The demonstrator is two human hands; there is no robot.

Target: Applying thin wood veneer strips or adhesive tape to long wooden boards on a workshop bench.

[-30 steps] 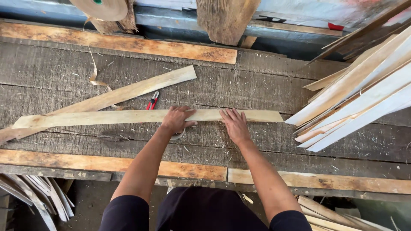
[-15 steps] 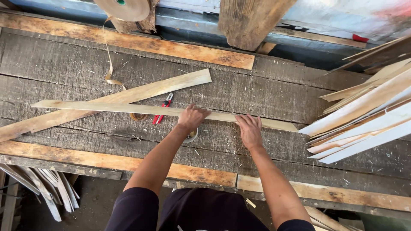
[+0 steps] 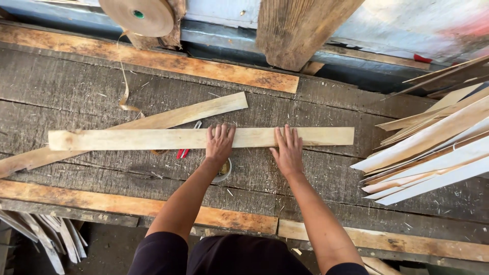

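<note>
The pale wooden strip has been turned and shifted since half a second ago; then it lay slightly aslant, its right end dipping toward the near edge, whereas now it is laid straight and level across the grey bench, parallel to the plank seams; a second ago it was lower and further left, so it has been slid away from the body and squared up; from this it is judged that the strip is being aligned for the work in hand, and that the positioning is nearly finished.

The left hand is laid flat on the strip just left of its middle, fingers spread and straight, palm pressed down; nothing is clasped. The right hand is laid likewise just beside it, fingers extended over the strip's near edge, heel resting on the bench; each grip is thus spread apart and pressing rather than closed about anything.

A second, longer strip lies diagonally beneath the first; red-handled pliers are partly covered by it; a small round tin is seen below the left wrist; a roll of tape hangs above, and stacked strips are piled at the right.
</note>
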